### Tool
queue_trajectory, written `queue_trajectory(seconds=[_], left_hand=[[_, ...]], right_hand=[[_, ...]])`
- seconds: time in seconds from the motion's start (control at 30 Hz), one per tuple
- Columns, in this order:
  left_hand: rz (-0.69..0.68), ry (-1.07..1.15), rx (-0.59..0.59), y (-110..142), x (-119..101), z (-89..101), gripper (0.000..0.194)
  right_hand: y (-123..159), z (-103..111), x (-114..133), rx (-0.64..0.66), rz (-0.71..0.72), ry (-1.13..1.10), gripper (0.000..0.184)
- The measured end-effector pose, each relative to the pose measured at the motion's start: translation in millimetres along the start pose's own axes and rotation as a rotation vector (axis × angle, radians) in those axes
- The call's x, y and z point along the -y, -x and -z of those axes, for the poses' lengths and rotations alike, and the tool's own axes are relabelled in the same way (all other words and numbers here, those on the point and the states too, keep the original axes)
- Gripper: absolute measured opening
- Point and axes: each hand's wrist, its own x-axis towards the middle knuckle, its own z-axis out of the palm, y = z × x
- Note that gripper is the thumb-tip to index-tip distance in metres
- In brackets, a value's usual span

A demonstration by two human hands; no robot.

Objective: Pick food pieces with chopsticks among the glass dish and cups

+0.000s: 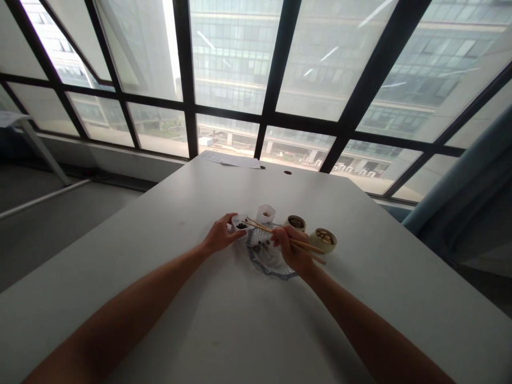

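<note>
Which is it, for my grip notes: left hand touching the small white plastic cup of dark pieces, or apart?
Touching. In the head view, the left hand has its thumb against the cup.

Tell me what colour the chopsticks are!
The chopsticks are yellowish-brown, as the head view shows.

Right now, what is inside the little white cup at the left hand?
Small dark pieces lie in the white cup, which the left hand holds. Chopsticks reach to its opening. Whatever lies beneath the pieces is covered.
</note>
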Motion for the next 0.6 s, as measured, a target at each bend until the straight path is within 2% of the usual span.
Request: queue_trajectory(seconds=[0.1, 0.23, 0.37, 0.6], left_hand=[[-0.008, 0.004, -0.001, -0.7, 1.6, -1.0, 0.071], [-0.017, 0.008, -0.010, -1.3, 3.6, -2.5, 0.069], [-0.010, 0.009, -0.011, -1.4, 4.1, -3.0, 0.070], [-0.021, 0.004, -0.023, -0.8, 3.6, -2.3, 0.068]], right_hand=[[6.0, 16.2, 4.5, -0.145, -0.055, -0.071, 0.051], [19.4, 40.5, 3.7, -0.224, -0.141, -0.090, 0.056], [31.7, 51.0, -3.2, -0.184, -0.215, -0.083, 0.059], [32.0, 51.3, -5.0, -0.104, -0.293, -0.127, 0.059]])
